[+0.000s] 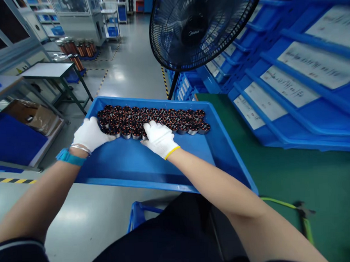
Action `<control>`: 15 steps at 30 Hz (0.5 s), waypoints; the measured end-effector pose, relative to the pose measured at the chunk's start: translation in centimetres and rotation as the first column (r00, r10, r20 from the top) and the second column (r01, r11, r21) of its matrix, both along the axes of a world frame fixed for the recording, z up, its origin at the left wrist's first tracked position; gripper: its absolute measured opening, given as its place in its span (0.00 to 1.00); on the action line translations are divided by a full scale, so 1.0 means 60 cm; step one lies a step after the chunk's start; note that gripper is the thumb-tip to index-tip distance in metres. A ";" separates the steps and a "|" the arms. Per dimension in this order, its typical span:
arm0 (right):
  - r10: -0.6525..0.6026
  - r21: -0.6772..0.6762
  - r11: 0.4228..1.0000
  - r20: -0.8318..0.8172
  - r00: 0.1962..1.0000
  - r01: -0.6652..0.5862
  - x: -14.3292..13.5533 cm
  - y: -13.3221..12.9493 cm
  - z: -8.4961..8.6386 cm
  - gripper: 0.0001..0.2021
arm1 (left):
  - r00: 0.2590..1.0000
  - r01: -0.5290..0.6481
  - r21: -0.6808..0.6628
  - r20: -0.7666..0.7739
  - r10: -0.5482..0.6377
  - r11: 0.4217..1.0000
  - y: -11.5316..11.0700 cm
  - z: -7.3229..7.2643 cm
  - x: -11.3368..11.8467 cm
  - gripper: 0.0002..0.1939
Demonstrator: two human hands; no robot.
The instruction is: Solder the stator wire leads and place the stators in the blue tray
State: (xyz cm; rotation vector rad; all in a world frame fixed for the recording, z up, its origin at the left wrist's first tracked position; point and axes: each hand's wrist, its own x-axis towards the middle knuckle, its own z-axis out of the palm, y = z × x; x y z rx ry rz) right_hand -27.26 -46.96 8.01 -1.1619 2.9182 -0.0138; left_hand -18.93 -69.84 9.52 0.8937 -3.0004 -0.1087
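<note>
A blue tray (130, 183) holds several rows of small round parts (193, 129) with copper windings and metallic sides, packed along its far side. My left hand (90, 134), in a white glove, is at the left end of the rows, its fingers curved against the end parts. My right hand (160, 139), gloved in white with a yellow cuff edge, reaches onto the front row near the middle. Its fingers are bent around a part there, which they largely cover. The near half of the tray shows bare blue bottom.
A black fan (193, 30) stands behind the tray. Blue labelled bins (267, 102) rise at the right, above a green surface (285, 172) with green-handled pliers (304, 214). A blue stool (136, 215) is below. A cardboard box (42, 120) sits on the left shelf.
</note>
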 end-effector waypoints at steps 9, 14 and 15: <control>0.023 0.057 0.998 0.074 0.997 -0.027 0.000 -0.021 -0.032 0.16 | 0.993 -0.005 -0.062 0.117 0.012 0.998 -0.018 -0.030 -0.011 0.25; 0.086 0.009 0.996 0.108 0.990 -0.088 -0.005 -0.014 -0.035 0.15 | 0.992 -0.039 -0.084 0.115 0.049 0.996 -0.023 -0.025 -0.010 0.22; 0.098 -0.002 0.995 0.117 0.988 -0.098 -0.005 -0.015 -0.036 0.15 | 0.992 -0.043 -0.089 0.115 0.053 0.995 -0.022 -0.023 -0.008 0.21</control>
